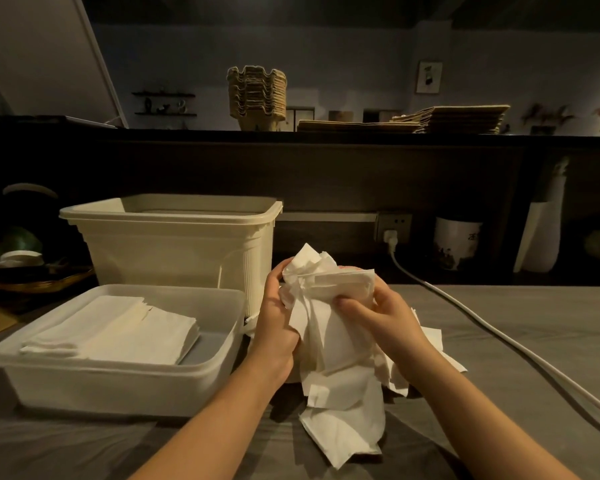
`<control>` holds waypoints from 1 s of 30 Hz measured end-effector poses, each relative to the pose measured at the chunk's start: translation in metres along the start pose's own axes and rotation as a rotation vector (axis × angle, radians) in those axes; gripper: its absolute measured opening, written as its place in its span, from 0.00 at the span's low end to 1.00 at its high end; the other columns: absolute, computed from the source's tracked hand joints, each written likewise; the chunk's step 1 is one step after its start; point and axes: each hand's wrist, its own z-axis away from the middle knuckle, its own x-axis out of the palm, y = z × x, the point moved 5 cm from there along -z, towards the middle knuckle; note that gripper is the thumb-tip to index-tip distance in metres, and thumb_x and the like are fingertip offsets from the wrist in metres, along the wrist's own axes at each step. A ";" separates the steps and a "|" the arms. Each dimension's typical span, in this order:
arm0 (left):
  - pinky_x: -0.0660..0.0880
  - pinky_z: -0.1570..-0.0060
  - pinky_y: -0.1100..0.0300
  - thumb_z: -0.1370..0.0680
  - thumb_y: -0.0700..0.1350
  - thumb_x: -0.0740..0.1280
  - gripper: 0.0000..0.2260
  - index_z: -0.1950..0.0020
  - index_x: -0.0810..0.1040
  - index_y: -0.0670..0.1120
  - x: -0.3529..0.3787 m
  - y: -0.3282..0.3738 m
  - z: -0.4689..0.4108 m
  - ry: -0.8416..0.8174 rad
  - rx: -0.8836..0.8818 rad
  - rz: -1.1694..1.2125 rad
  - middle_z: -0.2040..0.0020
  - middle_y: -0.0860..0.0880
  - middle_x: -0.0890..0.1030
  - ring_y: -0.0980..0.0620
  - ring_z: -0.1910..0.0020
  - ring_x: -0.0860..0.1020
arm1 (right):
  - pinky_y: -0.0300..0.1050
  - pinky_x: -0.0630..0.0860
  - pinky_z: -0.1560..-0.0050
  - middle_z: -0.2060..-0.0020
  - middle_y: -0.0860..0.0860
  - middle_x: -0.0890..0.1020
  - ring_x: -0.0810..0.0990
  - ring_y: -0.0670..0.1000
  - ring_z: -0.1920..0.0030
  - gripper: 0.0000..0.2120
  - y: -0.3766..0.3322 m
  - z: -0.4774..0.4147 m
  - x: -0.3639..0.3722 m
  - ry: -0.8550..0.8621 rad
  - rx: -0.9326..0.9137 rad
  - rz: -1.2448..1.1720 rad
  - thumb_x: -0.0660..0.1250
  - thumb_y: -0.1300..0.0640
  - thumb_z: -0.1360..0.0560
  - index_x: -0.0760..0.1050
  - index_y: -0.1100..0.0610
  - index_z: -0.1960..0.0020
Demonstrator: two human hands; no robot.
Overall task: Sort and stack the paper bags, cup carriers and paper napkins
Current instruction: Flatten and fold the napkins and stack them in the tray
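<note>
A loose bunch of white paper napkins [336,341] hangs between both hands above the grey table. My left hand [276,317] grips its left side, and my right hand [385,317] pinches the folded upper edge. More napkins [343,434] trail down onto the table below. A neat stack of napkins [118,330] lies in the shallow clear tray [118,386] at the left. On the dark shelf behind, a stack of cup carriers [257,95] stands upright, and flat paper bags [430,121] are piled to its right.
A tall cream plastic tub [174,244] stands behind the tray. A white power cable [499,341] runs from a wall socket [392,230] across the table's right side. A white jar [456,242] and a basket [32,278] sit at the back edges.
</note>
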 end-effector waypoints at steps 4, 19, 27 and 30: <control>0.74 0.43 0.44 0.19 0.47 0.57 0.10 0.46 0.71 0.63 -0.002 0.001 0.001 0.021 0.013 -0.007 0.41 0.48 0.76 0.46 0.43 0.74 | 0.47 0.74 0.41 0.49 0.32 0.69 0.70 0.46 0.41 0.14 -0.004 0.000 0.000 0.011 -0.093 0.119 0.67 0.56 0.25 0.69 0.37 0.51; 0.75 0.46 0.43 0.22 0.54 0.58 0.07 0.47 0.70 0.65 0.000 -0.001 0.003 0.023 -0.069 -0.027 0.41 0.47 0.76 0.45 0.43 0.75 | 0.42 0.77 0.54 0.51 0.50 0.80 0.79 0.51 0.49 0.06 0.015 -0.003 -0.004 0.035 0.166 -0.202 0.68 0.55 0.26 0.76 0.48 0.51; 0.77 0.64 0.60 0.23 0.35 0.64 0.21 0.45 0.70 0.63 -0.002 -0.004 0.001 0.016 -0.081 -0.057 0.41 0.48 0.77 0.48 0.45 0.76 | 0.42 0.78 0.57 0.59 0.51 0.81 0.80 0.51 0.56 0.05 0.008 -0.004 -0.020 0.185 0.078 -0.250 0.64 0.62 0.24 0.77 0.55 0.53; 0.77 0.67 0.61 0.24 0.29 0.61 0.26 0.39 0.69 0.60 -0.002 -0.005 0.002 0.011 -0.098 -0.043 0.44 0.48 0.77 0.50 0.48 0.77 | 0.47 0.78 0.52 0.58 0.52 0.81 0.79 0.52 0.54 0.05 0.009 -0.005 -0.018 0.148 0.113 -0.283 0.64 0.62 0.25 0.77 0.55 0.53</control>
